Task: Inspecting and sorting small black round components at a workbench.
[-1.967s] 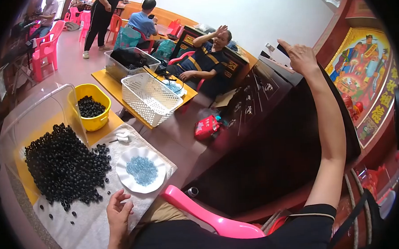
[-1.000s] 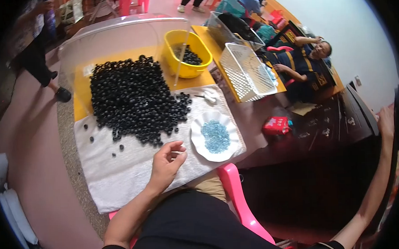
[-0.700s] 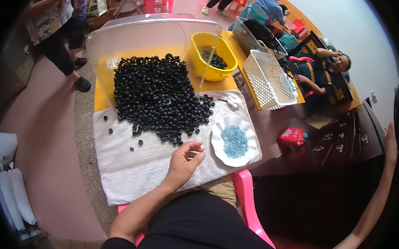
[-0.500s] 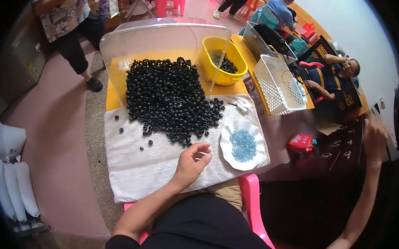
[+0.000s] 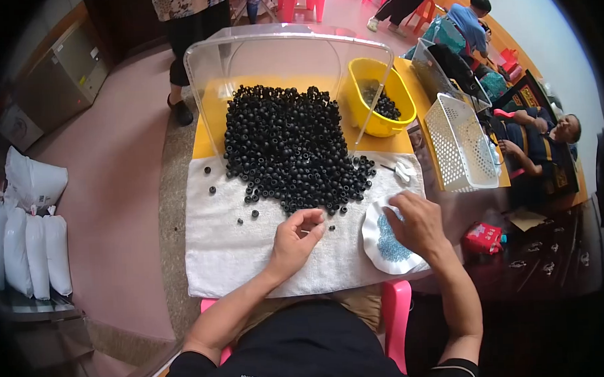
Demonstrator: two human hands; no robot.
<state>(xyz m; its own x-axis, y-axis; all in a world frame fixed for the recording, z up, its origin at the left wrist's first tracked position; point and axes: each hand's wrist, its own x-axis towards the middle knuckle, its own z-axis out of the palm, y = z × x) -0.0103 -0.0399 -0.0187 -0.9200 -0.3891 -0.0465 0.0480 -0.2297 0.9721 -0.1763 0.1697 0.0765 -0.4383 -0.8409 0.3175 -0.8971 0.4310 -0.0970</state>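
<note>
A heap of round black beads (image 5: 290,145) with holes spreads out of a clear plastic bin onto a white towel (image 5: 231,259). My left hand (image 5: 296,241) is just in front of the heap's near edge, its fingers curled and thumb tip close to the forefinger. Anything in that pinch is too small to make out. My right hand (image 5: 419,225) hangs over a white scalloped dish (image 5: 372,243), thumb and forefinger apart, and hides part of it. Small light-blue beads (image 5: 391,247) fill the dish. A few black beads lie loose on the towel.
The clear bin (image 5: 208,112) lies on its side behind the heap. A yellow tub (image 5: 395,93) with black beads stands at its right, a white perforated basket (image 5: 455,148) beyond. A red packet (image 5: 483,238) lies at right. Other people sit and stand farther off.
My right hand has come in from the far right to the dish. My left hand stays near the heap's front edge. The whole view has shifted, and a black bead now lies beside my left fingertips.
</note>
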